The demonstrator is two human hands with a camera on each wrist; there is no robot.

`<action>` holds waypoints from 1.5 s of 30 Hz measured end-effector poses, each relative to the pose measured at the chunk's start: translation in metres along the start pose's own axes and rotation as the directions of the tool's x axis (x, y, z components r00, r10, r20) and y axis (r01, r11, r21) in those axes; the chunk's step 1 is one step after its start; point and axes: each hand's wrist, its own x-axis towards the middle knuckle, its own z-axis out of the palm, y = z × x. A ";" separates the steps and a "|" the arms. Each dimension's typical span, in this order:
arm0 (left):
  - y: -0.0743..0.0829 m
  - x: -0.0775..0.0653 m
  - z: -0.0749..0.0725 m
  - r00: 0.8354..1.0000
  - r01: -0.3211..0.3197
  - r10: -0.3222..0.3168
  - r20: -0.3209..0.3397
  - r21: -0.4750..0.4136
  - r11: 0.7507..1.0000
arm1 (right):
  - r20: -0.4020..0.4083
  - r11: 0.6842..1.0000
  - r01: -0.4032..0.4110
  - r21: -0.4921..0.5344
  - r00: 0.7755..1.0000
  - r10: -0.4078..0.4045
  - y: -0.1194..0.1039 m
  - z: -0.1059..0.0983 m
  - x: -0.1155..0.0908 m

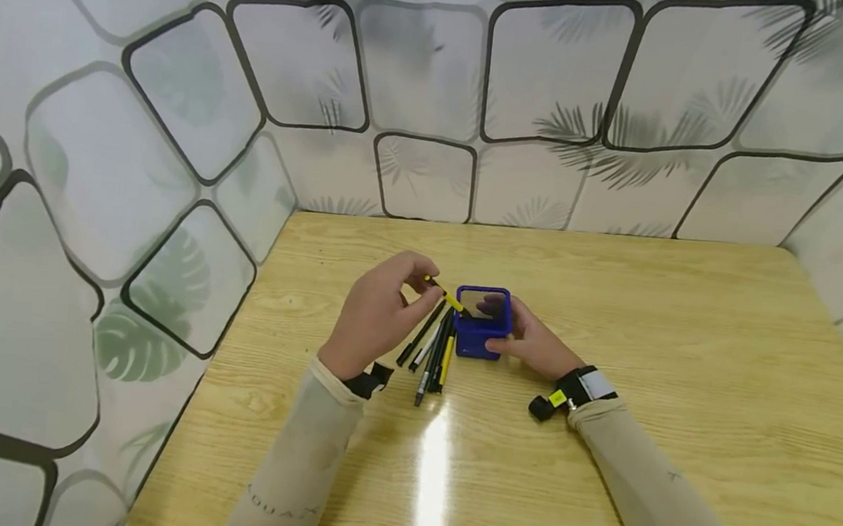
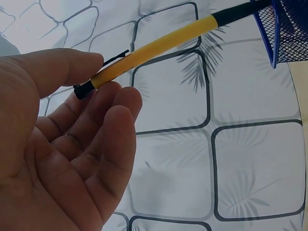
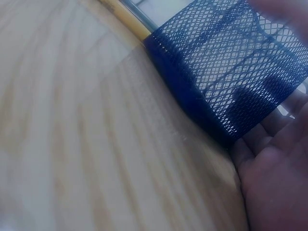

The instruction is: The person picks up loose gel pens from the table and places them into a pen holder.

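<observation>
A yellow pen (image 2: 163, 44) with a black clip and black front part is pinched by its clip end between the thumb and fingers of my left hand (image 1: 388, 306). It slants down to the right, its black end at the rim of a blue mesh pen holder (image 1: 481, 342). My right hand (image 1: 535, 340) grips the holder from the right, thumb on the near side and fingers behind. In the right wrist view the holder's mesh wall (image 3: 216, 62) stands on the table. Left of the holder several pens (image 1: 434, 356) lie side by side, black, white and yellow.
The wood-grain table (image 1: 649, 333) reaches to a patterned wall covering (image 1: 438, 72) behind and at the left. Both forearms wear beige sleeves (image 1: 307, 453). A wrist strap with a small black camera (image 1: 543, 407) sits on the right wrist.
</observation>
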 end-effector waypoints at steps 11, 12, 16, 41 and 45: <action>-0.002 0.003 0.000 1.000 -0.018 0.018 0.011 0.007 1.000 | -0.006 1.000 0.022 0.005 1.000 -0.022 -0.002 -0.001 -0.001; -0.002 0.003 0.000 1.000 -0.017 0.017 0.010 0.011 1.000 | -0.005 1.000 0.025 0.009 1.000 -0.025 -0.002 -0.001 -0.001; -0.003 0.004 0.000 1.000 -0.006 0.006 0.007 0.019 1.000 | -0.006 1.000 0.023 0.017 1.000 -0.023 -0.002 -0.001 0.000; -0.003 0.000 -0.001 1.000 -0.001 -0.002 -0.017 -0.183 0.983 | 0.000 0.998 -0.024 0.051 1.000 0.024 -0.005 0.001 -0.003; -0.005 0.000 0.000 1.000 -0.002 -0.001 -0.021 -0.146 0.989 | -0.003 0.999 -0.011 0.034 1.000 0.012 -0.003 0.001 -0.001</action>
